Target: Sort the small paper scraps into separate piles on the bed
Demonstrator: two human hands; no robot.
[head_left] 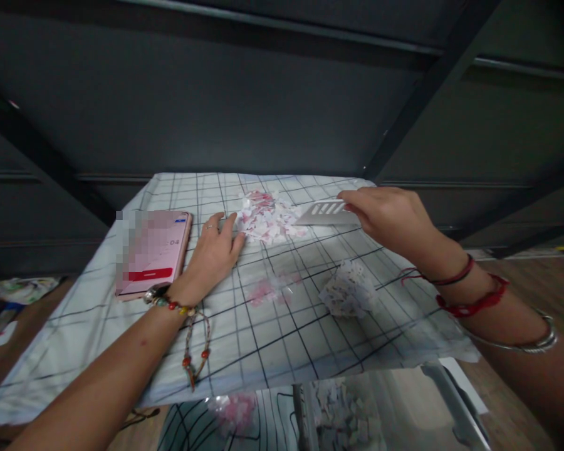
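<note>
At the far middle of the cloth-covered table lies a loose pile of small white and pink paper scraps (270,219). My left hand (216,250) rests beside it with fingers spread, the tips at the pile's left edge. Between the fingers and thumb of my right hand (390,213) is a flat white slotted card (326,212), tilted, its left end at the pile's right side. Closer to me sit a clear bag with pink bits (270,291) and a heap of whitish scraps (348,289), which seems to be in a clear bag.
A pink phone (155,250) lies left of my left hand. Below the front edge of the checked tablecloth (244,351) are a clear bin (432,401) of scraps and a bag of pink bits (235,410). A dark panel wall (225,94) stands behind the table.
</note>
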